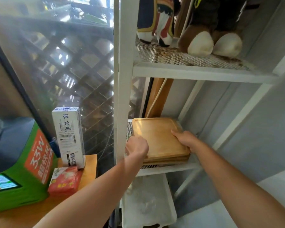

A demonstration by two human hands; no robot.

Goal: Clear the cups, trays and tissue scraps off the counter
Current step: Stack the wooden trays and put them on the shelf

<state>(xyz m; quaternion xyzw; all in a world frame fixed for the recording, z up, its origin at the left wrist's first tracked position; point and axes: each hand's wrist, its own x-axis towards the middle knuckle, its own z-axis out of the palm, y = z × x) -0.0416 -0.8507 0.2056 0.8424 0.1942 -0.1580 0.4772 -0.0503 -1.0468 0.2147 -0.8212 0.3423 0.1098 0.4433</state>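
Note:
A stack of wooden trays lies on the middle mesh shelf of a white metal rack. My left hand grips the stack's near left corner, fingers curled under the edge. My right hand holds the right side, thumb on top of the uppermost tray. The trays sit flat, slightly overhanging the shelf front. No cups or tissue scraps are in view.
Plush toys stand on the upper mesh shelf. A white rack post rises left of the trays. On the wooden counter at left stand a white box, a red packet and a green device. A white bin sits below.

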